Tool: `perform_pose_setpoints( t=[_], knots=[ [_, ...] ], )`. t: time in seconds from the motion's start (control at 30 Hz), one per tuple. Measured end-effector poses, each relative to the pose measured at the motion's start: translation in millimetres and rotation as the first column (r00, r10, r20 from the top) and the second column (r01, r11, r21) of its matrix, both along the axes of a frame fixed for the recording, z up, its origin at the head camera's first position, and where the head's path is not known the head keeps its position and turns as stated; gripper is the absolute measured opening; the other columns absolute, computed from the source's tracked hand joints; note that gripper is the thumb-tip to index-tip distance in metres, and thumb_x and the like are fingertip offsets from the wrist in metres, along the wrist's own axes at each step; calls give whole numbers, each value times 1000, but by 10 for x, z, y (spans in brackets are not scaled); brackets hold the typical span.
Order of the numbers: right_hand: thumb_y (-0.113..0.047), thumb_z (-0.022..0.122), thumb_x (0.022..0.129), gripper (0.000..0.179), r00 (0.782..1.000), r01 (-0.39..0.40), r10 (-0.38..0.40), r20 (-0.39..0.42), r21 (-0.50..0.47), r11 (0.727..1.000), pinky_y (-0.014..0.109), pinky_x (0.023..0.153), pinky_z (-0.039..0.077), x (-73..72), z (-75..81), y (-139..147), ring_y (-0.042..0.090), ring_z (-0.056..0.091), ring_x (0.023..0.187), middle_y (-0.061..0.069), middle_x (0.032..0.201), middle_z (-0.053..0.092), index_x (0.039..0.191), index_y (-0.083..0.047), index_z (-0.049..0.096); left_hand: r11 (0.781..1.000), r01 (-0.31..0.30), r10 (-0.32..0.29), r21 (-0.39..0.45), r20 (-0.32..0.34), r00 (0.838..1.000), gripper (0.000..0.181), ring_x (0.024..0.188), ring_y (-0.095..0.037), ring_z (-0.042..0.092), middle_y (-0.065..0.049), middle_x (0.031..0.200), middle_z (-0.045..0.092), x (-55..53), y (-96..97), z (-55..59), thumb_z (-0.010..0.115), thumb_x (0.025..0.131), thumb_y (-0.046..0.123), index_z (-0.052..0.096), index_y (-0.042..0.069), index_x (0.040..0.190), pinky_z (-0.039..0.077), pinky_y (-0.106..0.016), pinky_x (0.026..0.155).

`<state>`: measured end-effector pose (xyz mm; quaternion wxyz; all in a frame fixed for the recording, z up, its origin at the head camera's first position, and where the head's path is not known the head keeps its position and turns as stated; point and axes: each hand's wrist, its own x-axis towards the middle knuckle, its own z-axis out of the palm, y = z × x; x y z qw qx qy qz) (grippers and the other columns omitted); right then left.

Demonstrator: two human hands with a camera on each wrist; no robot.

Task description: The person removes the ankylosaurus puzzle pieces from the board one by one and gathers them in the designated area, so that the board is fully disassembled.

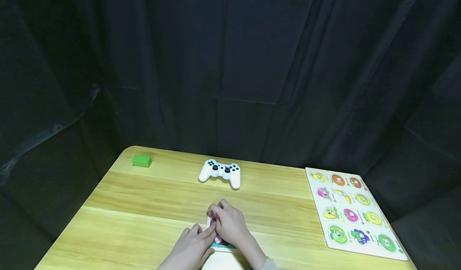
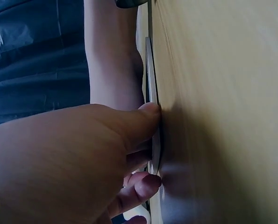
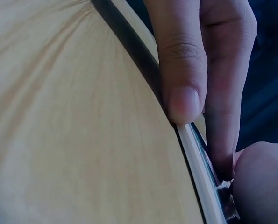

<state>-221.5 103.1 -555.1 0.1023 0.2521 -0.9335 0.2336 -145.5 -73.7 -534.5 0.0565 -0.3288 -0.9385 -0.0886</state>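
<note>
A small flat board [image 1: 224,249] with a white edge and a pink and teal picture lies on the table in front of me, mostly covered by my hands. My left hand [image 1: 192,244] holds it from the left, thumb at the near edge and index finger reaching onto the picture. From the right, my right hand [image 1: 230,226] grips it with bent fingers. In the right wrist view the thumb [image 3: 184,105] sits on the board's edge [image 3: 202,172] and a fingertip presses its face, beside a dark shiny patch [image 3: 230,207]. Fingertips of both hands meet there.
A white game controller [image 1: 220,173] lies beyond my hands. A green block [image 1: 142,161] is at the far left of the wooden table [image 1: 144,198]. On the right rests a fruit puzzle board [image 1: 354,214] with knobbed pieces. Black curtains [image 1: 223,70] surround the table.
</note>
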Motion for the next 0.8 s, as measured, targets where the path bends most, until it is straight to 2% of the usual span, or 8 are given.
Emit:
perform_pose_setpoints(
  t=[0.1,0.23,0.47,0.7,0.8],
  knots=[
    [-5,69,88,23,1000,-1,1,10,-9,1000,22,56,36,-3,-6,-2,3,44,64,-6,91,59,96,-27,71,1000,0,0,16,20,1000,54,85,-8,46,-4,152,62,3,0,5,71,99,39,67,11,144,30,-20,67],
    [-5,69,84,26,1000,-6,6,-7,-2,1000,23,56,37,-12,-19,-5,3,46,64,-8,94,59,96,-27,70,999,4,-5,37,31,1000,52,85,-8,46,-7,150,63,3,-1,6,73,97,37,69,9,141,30,-19,67],
    [-12,66,86,18,997,-40,41,-61,20,999,21,55,37,-41,-37,8,2,46,63,-11,92,61,95,-27,70,1000,19,-20,18,19,1000,45,85,-11,53,-9,145,68,-7,4,-4,73,98,35,73,10,135,39,-21,67],
    [-11,66,88,15,994,-78,80,-79,19,997,19,55,39,-45,-49,20,-1,47,64,-13,91,61,95,-24,69,997,15,-24,80,111,994,50,77,-5,43,-14,147,65,4,25,-18,74,98,30,68,4,140,44,-18,68],
    [-10,66,88,16,993,-83,85,-84,30,996,19,55,39,-40,-54,26,-1,48,64,-13,93,62,96,-23,69,996,9,-21,89,129,991,51,76,-3,41,-15,148,64,15,38,-4,74,98,29,67,3,141,45,-16,68]
  ],
)
